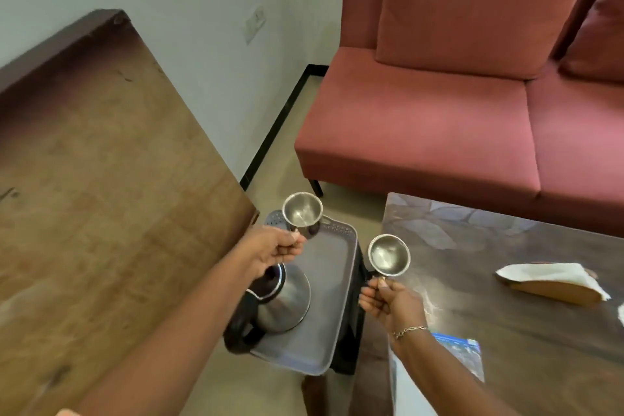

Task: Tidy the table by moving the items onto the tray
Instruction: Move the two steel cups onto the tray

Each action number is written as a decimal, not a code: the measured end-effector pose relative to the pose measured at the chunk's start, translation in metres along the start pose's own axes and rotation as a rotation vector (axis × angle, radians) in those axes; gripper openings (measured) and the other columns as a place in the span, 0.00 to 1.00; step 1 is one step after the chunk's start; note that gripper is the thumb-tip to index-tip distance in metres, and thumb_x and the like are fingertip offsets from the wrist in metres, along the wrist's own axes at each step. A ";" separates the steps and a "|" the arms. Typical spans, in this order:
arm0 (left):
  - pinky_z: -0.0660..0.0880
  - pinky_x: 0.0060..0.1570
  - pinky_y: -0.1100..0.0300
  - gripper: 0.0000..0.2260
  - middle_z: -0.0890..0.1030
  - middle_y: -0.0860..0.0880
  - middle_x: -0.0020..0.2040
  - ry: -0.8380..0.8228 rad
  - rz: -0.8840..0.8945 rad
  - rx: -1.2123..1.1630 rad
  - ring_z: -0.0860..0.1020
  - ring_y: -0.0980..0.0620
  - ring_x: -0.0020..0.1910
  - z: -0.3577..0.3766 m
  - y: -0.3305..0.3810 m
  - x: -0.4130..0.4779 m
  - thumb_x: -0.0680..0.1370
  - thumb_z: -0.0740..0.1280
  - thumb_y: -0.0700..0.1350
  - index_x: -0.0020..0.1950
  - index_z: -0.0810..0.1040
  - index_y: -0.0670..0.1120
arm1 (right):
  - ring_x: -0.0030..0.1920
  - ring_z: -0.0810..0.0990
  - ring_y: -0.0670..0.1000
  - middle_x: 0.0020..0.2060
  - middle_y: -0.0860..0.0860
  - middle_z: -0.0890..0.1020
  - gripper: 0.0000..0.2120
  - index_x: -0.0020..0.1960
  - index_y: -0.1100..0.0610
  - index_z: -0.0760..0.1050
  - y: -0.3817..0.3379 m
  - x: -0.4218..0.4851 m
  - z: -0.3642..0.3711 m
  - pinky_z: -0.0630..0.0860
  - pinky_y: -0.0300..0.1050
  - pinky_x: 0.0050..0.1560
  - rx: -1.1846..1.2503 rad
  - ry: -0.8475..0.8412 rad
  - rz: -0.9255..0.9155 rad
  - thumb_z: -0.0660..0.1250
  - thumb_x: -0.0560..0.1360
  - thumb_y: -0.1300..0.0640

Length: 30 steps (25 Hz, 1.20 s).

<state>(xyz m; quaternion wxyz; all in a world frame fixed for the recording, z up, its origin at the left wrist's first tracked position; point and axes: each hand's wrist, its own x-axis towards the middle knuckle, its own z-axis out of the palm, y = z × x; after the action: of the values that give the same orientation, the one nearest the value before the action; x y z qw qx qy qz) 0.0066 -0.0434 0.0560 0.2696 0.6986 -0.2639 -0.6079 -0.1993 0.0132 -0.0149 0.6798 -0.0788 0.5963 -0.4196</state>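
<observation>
The left hand [280,248] pinches the handle of one steel cup [301,211] just past its fingertips, over the tray [334,280] at its far end; the right hand [388,300] pinches a second steel cup [388,255] likewise, above the table [506,314] edge. Both ride mouth-up, axis roughly upright, handles pointing back at the fingers. The danger as I see it: such thin pinches could let a cup swing loose, and the kettle [283,297] under the left hand may get clipped.

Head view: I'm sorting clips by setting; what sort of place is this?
Likely a home living room: a red fabric sofa, a dark low coffee table, and a steel kettle on a grey plastic tray.
</observation>
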 end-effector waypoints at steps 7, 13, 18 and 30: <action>0.75 0.46 0.60 0.06 0.79 0.44 0.39 0.019 -0.153 0.068 0.77 0.51 0.39 -0.071 -0.014 0.128 0.77 0.62 0.35 0.48 0.77 0.34 | 0.30 0.74 0.55 0.31 0.59 0.74 0.14 0.35 0.65 0.71 0.042 0.089 0.105 0.78 0.38 0.24 0.020 0.060 0.069 0.55 0.78 0.69; 0.72 0.58 0.53 0.11 0.81 0.40 0.47 0.011 -0.254 0.031 0.77 0.51 0.39 -0.082 -0.057 0.206 0.77 0.62 0.34 0.58 0.74 0.30 | 0.30 0.74 0.53 0.31 0.59 0.76 0.13 0.36 0.64 0.72 0.071 0.154 0.135 0.77 0.36 0.24 -0.040 0.107 0.126 0.56 0.79 0.67; 0.70 0.58 0.55 0.12 0.75 0.34 0.62 0.015 -0.270 -0.006 0.75 0.45 0.50 -0.076 -0.080 0.234 0.78 0.61 0.32 0.59 0.72 0.28 | 0.32 0.75 0.52 0.32 0.58 0.76 0.14 0.36 0.62 0.72 0.093 0.186 0.146 0.76 0.34 0.24 -0.108 0.102 0.184 0.56 0.79 0.66; 0.76 0.52 0.55 0.10 0.82 0.39 0.42 0.179 -0.162 0.209 0.79 0.47 0.41 -0.066 -0.113 0.272 0.73 0.68 0.35 0.52 0.78 0.31 | 0.34 0.76 0.52 0.34 0.57 0.76 0.13 0.38 0.62 0.72 0.108 0.211 0.155 0.76 0.34 0.26 -0.087 0.085 0.212 0.56 0.79 0.66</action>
<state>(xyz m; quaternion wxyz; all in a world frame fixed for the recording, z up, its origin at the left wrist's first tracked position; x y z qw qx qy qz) 0.1099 -0.1483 -0.2081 0.1679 0.7933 -0.2436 -0.5321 -0.0258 -0.1194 -0.1948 0.6903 -0.0269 0.6474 -0.3220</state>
